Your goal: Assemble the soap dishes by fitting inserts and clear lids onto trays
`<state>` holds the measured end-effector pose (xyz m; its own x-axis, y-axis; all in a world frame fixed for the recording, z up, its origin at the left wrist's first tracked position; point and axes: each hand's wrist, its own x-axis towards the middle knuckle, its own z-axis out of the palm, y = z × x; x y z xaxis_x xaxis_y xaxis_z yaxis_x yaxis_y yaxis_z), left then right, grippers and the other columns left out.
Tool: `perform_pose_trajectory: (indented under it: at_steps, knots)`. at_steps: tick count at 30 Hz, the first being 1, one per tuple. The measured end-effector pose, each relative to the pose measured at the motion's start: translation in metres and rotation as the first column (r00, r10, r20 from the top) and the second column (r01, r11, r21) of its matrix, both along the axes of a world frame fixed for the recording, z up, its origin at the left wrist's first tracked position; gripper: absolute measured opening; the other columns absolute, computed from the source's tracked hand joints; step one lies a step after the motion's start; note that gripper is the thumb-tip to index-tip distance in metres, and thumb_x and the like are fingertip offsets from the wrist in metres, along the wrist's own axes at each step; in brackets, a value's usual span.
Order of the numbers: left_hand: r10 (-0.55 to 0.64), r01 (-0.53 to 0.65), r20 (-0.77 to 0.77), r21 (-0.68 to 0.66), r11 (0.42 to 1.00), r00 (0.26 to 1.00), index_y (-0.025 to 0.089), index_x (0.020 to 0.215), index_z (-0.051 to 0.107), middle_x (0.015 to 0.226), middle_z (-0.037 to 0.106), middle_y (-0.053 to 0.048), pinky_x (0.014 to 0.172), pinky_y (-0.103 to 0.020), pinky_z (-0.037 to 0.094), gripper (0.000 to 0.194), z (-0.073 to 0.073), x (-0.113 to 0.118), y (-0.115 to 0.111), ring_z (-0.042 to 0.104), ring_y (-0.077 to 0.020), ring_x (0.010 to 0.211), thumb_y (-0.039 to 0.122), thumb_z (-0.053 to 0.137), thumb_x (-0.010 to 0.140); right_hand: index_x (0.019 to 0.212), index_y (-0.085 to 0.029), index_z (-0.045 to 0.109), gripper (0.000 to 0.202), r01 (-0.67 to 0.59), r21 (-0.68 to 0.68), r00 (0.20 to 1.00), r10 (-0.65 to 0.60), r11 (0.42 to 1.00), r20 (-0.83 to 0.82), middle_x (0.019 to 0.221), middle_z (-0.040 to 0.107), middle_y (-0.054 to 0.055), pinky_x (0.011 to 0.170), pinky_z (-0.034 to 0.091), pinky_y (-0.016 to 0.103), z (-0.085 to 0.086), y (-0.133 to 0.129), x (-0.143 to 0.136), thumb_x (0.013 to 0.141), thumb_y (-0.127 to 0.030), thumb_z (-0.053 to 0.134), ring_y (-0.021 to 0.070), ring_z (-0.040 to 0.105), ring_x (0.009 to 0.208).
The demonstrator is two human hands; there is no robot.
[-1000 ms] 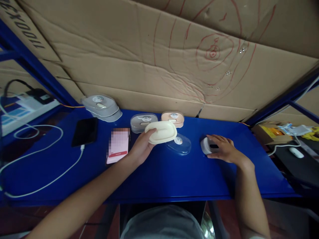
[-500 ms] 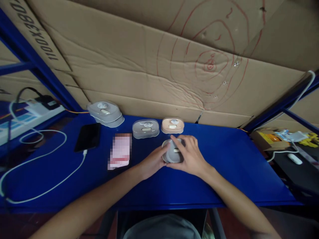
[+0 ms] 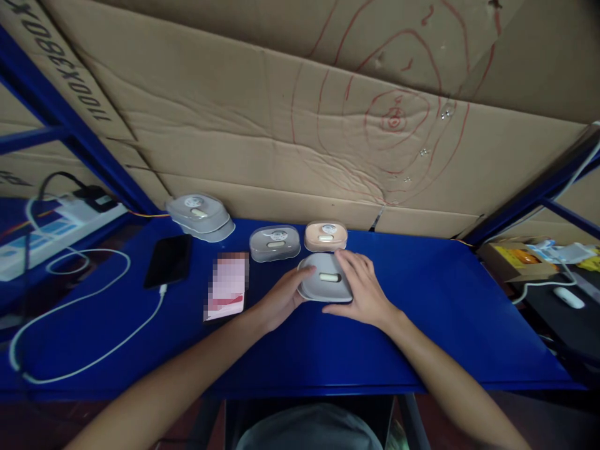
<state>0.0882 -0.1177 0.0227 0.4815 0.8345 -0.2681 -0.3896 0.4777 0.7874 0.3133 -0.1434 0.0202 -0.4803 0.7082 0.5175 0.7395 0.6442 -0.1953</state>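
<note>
A grey oval container with a pale handle piece on top is held between both hands above the blue table. My left hand grips its left end, thumb on the top. At its right side, my right hand holds it with fingers along the far edge and thumb near the front. Just behind stand a peach container and a clear-lidded grey container, each with a round label. A stack of grey containers sits at the back left.
On the blue table, left of my hands, lie a pink-screened phone and a black phone with a white cable. A power strip is far left. Cardboard walls the back; an open box and mouse are right.
The grey container has turned in my hands, so its broad top now faces up. My right fingers have moved from over it to its right side. The view has shifted slightly.
</note>
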Motion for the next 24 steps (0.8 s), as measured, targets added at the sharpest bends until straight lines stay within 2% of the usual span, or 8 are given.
perform_pose_trajectory:
  at_steps: [6,10,12,15,18,22,24]
  knots:
    - [0.019,-0.013,0.102,-0.053,0.998,0.995,0.015,0.113,0.079,0.106,0.084,-0.01,0.084,-0.031,0.061,0.029,0.007,-0.005,0.002,0.077,-0.0262,0.102,0.034,0.077,0.091,0.173,-0.03,0.001,0.117,0.004,-0.094,0.995,-0.013,0.996,-0.094,0.166,0.041,0.021,0.119,0.044,0.064,-0.004,0.001,0.003,0.089,-0.078,0.067,0.0426,0.044,0.152]
    - [0.061,-0.048,0.116,-0.117,0.992,0.991,0.015,0.109,0.078,0.104,0.084,-0.01,0.075,-0.028,0.061,0.02,0.01,-0.004,0.004,0.078,-0.0237,0.095,0.027,0.072,0.093,0.173,-0.031,-0.002,0.114,-0.016,-0.155,0.99,-0.006,0.988,-0.141,0.17,0.034,0.02,0.124,0.041,0.063,-0.011,0.002,0.001,0.092,-0.075,0.066,0.0406,0.037,0.158]
    - [0.131,-0.117,0.082,-0.157,0.981,0.988,0.015,0.11,0.077,0.102,0.084,-0.009,0.072,-0.028,0.062,0.02,0.015,-0.008,0.011,0.077,-0.0223,0.089,0.025,0.069,0.095,0.173,-0.031,-0.005,0.113,-0.019,-0.17,0.991,-0.004,0.985,-0.135,0.174,0.029,0.02,0.125,0.038,0.064,-0.016,0.005,0.003,0.094,-0.073,0.064,0.0395,0.032,0.161]
    - [0.343,-0.331,0.056,-0.157,0.931,0.938,0.019,0.11,0.074,0.098,0.083,-0.004,0.073,-0.031,0.064,0.017,0.026,-0.024,0.029,0.077,-0.0206,0.085,0.024,0.067,0.095,0.173,-0.03,-0.007,0.117,0.04,-0.183,0.995,-0.057,0.982,-0.084,0.177,0.021,0.021,0.126,0.034,0.066,-0.024,0.012,0.008,0.093,-0.074,0.066,0.0405,0.024,0.164]
    - [0.485,-0.478,0.109,-0.086,0.874,0.868,0.022,0.109,0.072,0.1,0.082,-0.001,0.081,-0.034,0.065,0.015,0.036,-0.04,0.043,0.076,-0.0208,0.09,0.028,0.067,0.096,0.173,-0.029,0.01,0.112,0.133,-0.239,0.991,-0.137,0.962,0.001,0.176,0.024,0.022,0.122,0.037,0.068,-0.031,0.017,0.011,0.09,-0.074,0.07,0.0436,0.029,0.161]
    - [0.452,-0.451,0.073,-0.031,0.892,0.889,0.023,0.113,0.07,0.107,0.081,-0.003,0.089,-0.038,0.065,0.021,0.035,-0.042,0.045,0.076,-0.0228,0.099,0.033,0.07,0.095,0.164,-0.024,0.04,0.085,0.18,-0.319,0.984,-0.171,0.93,0.056,0.164,0.05,0.021,0.116,0.046,0.064,-0.033,0.019,0.012,0.096,-0.066,0.067,0.0405,0.052,0.148]
    - [0.427,-0.427,0.042,-0.013,0.904,0.903,0.024,0.115,0.069,0.109,0.08,-0.004,0.089,-0.038,0.065,0.025,0.031,-0.038,0.044,0.075,-0.0229,0.101,0.034,0.073,0.093,0.16,-0.022,0.047,0.078,0.202,-0.312,0.979,-0.189,0.928,0.071,0.161,0.053,0.022,0.114,0.048,0.063,-0.032,0.019,0.012,0.098,-0.065,0.065,0.0402,0.054,0.146]
